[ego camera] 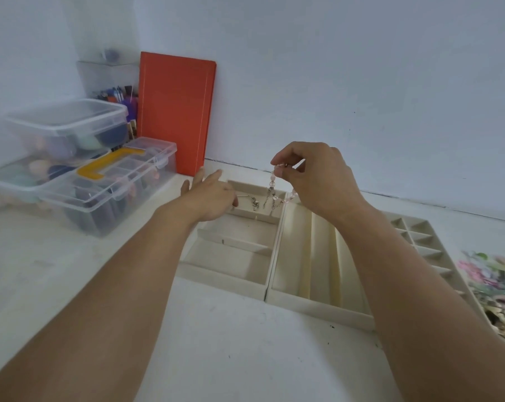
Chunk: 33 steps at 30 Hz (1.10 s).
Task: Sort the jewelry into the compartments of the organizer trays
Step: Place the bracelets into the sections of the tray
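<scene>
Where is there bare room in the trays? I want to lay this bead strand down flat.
Free: the two near compartments of the left beige tray and the long channels of the middle beige tray. Crowded: the left tray's far compartment, holding silver chains, with the left hand over its edge.

pink bead bracelet [272, 181] dangling over beige tray [225, 275]

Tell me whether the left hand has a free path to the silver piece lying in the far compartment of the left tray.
Probably yes. The left hand hovers open at that compartment's left end, and the silver piece lies just beside it with nothing between. The pink beaded strand pinched by the right hand dangles further right, off that path.
</scene>
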### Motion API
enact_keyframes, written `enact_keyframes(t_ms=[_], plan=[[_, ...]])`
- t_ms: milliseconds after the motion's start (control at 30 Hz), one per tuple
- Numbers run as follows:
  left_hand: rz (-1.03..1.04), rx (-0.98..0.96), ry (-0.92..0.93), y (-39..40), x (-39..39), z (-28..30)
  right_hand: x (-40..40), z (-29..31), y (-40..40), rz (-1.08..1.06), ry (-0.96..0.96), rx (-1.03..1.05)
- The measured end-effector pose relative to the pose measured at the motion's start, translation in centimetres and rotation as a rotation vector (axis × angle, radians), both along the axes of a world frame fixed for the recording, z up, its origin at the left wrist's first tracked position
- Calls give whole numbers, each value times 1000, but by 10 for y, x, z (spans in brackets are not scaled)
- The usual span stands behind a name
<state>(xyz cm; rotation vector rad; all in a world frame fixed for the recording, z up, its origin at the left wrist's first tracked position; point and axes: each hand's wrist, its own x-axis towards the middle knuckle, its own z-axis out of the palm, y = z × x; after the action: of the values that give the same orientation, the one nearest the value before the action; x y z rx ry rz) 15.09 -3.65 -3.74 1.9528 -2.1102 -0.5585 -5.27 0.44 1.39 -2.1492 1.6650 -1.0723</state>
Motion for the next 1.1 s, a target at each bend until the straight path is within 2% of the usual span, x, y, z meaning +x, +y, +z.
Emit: enact_keyframes(t_ms=[367, 567, 833, 967, 1100], plan=[[3, 61, -58, 1, 1, -7, -2, -4, -3, 2, 6, -3], [9, 84, -23, 0, 0, -9, -2, -6, -4, 3, -15, 2], [-29, 19, 55, -3, -1, -4, 1, -7, -9, 16, -77, 3], [-35, 19, 55, -3, 0, -5, 8, -18, -19, 57, -149, 42], [-36, 30, 52, -5, 1, -5, 17, -26, -35, 88, -126, 92]])
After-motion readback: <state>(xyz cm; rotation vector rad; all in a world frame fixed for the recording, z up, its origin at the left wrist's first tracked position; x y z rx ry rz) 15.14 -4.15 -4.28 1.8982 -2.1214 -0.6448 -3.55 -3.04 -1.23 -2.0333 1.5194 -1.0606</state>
